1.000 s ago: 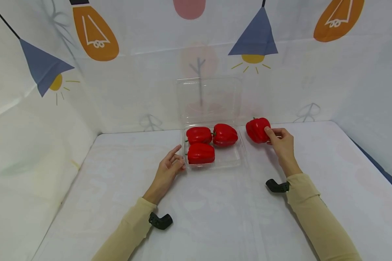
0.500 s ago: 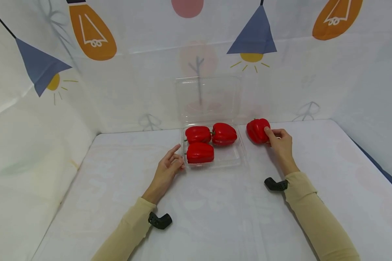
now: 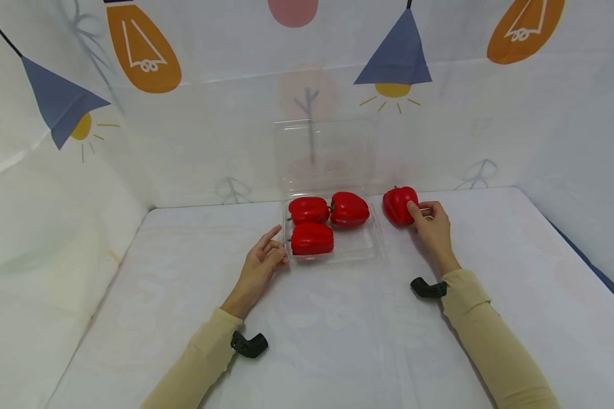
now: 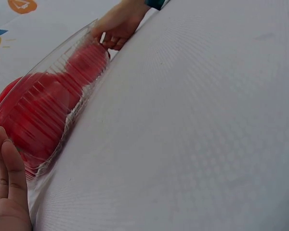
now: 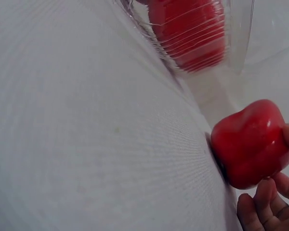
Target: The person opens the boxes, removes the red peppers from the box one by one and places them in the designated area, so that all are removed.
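Observation:
Three red bell peppers lie in a clear plastic clamshell box [image 3: 355, 247]: one at back left [image 3: 308, 210], one at back right [image 3: 349, 209], one at front left [image 3: 312, 238]. Its lid [image 3: 327, 153] stands raised behind. Right of the box, my right hand [image 3: 434, 230] holds another red bell pepper [image 3: 399, 206] between thumb and fingers. In the right wrist view this pepper [image 5: 253, 144] sits low at the tabletop. My left hand [image 3: 258, 270] lies at the box's left front corner with fingers extended; whether they touch it I cannot tell.
A white cloth covers the table [image 3: 327, 341]. Behind it hangs a white curtain [image 3: 210, 130] printed with lamps and bulbs, close to the lid. Black curved devices sit at the left wrist [image 3: 249, 345] and right wrist [image 3: 428, 288].
My right hand and the pepper it holds have shifted slightly left, toward the box. The left hand and the peppers in the box keep their places; the head view has shifted a little.

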The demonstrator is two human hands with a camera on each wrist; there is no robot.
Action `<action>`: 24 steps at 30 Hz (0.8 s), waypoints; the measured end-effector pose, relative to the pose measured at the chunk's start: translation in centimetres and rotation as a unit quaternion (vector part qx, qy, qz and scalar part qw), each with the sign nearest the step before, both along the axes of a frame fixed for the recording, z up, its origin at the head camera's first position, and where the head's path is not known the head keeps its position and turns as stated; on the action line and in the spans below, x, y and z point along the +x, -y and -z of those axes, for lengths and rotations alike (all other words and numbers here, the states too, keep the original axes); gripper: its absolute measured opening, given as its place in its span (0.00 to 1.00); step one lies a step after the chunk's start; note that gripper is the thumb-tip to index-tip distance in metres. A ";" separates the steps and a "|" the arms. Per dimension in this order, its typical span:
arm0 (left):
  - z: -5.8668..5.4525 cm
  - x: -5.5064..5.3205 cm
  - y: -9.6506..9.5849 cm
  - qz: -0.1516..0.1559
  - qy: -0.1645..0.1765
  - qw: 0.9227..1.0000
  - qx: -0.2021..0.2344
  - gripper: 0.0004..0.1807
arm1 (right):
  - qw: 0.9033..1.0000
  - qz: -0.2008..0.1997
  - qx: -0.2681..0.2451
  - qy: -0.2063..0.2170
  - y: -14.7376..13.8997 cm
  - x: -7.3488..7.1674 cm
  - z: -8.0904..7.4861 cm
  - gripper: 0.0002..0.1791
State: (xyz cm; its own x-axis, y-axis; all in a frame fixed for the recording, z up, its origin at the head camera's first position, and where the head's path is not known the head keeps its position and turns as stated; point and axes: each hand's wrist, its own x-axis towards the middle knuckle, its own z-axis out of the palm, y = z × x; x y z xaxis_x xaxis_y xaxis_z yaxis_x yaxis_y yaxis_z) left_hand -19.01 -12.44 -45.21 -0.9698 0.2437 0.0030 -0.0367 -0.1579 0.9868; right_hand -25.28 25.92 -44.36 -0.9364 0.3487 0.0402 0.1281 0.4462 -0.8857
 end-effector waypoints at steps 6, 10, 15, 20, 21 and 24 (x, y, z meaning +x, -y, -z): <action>0.0 0.0 0.1 0.000 0.000 1.000 -0.001 0.31 | 1.000 0.000 0.010 0.000 0.2 0.0 0.2 0.36; -0.1 0.1 0.2 -0.004 0.000 1.000 -0.002 0.31 | 1.000 -0.007 0.012 -0.002 0.3 -0.1 0.1 0.36; -0.2 0.1 0.1 -0.002 0.000 1.000 0.000 0.31 | 1.000 -0.009 0.011 -0.005 0.3 0.0 0.1 0.35; -0.2 0.1 0.0 0.003 0.000 1.000 0.006 0.32 | 1.000 -0.010 0.013 -0.003 0.2 0.2 0.0 0.36; -0.2 0.1 0.0 0.003 0.001 1.000 0.006 0.32 | 1.000 -0.009 0.013 -0.003 0.2 0.2 0.0 0.36; -0.2 0.1 0.0 0.002 0.001 1.000 0.005 0.32 | 1.000 -0.007 0.011 -0.004 0.2 0.2 -0.1 0.36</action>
